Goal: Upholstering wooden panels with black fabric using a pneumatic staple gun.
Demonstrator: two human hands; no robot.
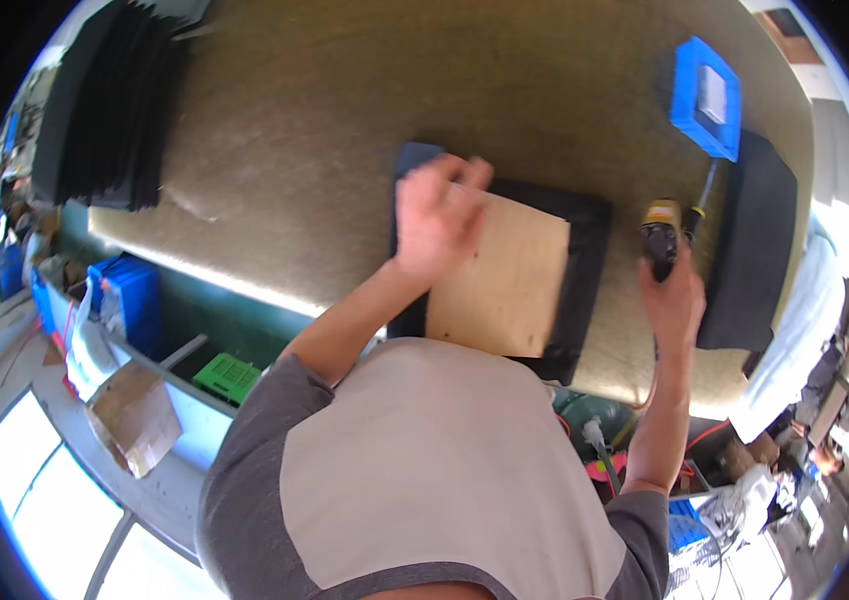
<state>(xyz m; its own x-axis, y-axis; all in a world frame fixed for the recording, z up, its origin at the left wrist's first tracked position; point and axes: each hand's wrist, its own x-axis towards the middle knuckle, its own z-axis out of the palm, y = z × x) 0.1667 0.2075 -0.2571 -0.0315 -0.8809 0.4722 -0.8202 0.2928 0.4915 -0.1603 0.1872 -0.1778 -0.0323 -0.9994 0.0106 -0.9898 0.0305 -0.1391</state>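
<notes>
Left hand (436, 215): curled, fingers pressing down on the top corner of the plywood sheet (504, 275).
Right hand (672, 300): closed around a power tool (660, 240), held upright.
Plywood sheet: lying on a black frame (589, 250), mid-desk (324, 130).
Farther back: blue tray (706, 98).

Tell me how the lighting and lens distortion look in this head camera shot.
Head view: strong fisheye bend, black vignette at the rim; windows at lower left blown out white; a bright sunlit strip along the table edge; left hand and plywood panel slightly soft.
</notes>
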